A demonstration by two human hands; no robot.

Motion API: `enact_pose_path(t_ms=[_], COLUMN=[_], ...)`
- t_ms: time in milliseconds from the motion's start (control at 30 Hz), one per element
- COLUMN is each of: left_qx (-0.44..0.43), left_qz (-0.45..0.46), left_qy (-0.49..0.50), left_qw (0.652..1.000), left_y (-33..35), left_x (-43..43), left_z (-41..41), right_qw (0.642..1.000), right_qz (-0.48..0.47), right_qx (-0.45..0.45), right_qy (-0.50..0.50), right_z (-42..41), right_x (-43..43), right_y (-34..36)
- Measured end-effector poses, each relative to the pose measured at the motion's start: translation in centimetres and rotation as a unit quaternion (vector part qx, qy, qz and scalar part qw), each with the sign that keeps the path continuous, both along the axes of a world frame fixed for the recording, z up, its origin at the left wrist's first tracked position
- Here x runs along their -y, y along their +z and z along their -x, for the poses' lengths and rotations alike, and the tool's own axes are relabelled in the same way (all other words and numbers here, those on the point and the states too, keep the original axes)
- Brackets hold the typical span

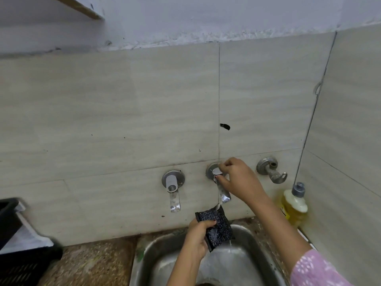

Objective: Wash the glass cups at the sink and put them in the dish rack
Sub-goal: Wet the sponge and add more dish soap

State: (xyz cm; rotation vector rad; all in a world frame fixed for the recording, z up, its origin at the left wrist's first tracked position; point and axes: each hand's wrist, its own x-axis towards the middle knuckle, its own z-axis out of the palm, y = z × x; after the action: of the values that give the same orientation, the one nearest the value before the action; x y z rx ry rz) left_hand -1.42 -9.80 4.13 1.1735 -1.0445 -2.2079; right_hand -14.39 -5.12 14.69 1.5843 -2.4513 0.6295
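Observation:
My left hand point(198, 234) grips a black speckled scrub pad point(216, 226) and holds it upright over the steel sink point(156, 256). Water runs from the middle tap's spout point(223, 195) onto the top of the pad and falls on into the basin. My right hand point(239, 178) is up at the wall, with its fingers and thumb curled round the middle tap handle point(215, 171). No glass cup shows in this view. The black dish rack point(18, 244) stands at the left edge, partly cut off.
A second tap point(173, 188) hangs from the tiled wall left of the running one, and a bare pipe fitting point(270, 169) sits to the right. A yellow dish soap bottle point(294, 205) stands in the right corner. Speckled stone counter point(92, 263) lies between rack and sink.

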Motion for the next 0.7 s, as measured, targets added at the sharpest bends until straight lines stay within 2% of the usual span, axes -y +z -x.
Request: enact_pose_path(t_ms=[100, 233, 500, 700], left_qx=[-0.008, -0.022, -0.035, -0.009], left_qz=[-0.014, -0.024, -0.006, 0.043], left_qy=[0.005, 0.009, 0.029, 0.048], left_qw=[1.000, 0.999, 0.999, 0.998], left_y=[0.0, -0.1, -0.3, -0.6], left_x=[0.1, 0.1, 0.3, 0.1], left_z=[-0.4, -1.0, -2.0, -2.1], right_qw=[0.996, 0.987, 0.972, 0.969], right_qz=[-0.059, -0.081, -0.138, -0.134], right_qx=[-0.001, -0.006, -0.018, -0.018], right_qy=[-0.063, -0.141, -0.190, -0.209], right_z=[-1.1, -3.7, -5.2, -5.3], right_x=[0.5, 2.1, 4.9, 4.9], right_y=[2.0, 1.6, 0.2, 0.6])
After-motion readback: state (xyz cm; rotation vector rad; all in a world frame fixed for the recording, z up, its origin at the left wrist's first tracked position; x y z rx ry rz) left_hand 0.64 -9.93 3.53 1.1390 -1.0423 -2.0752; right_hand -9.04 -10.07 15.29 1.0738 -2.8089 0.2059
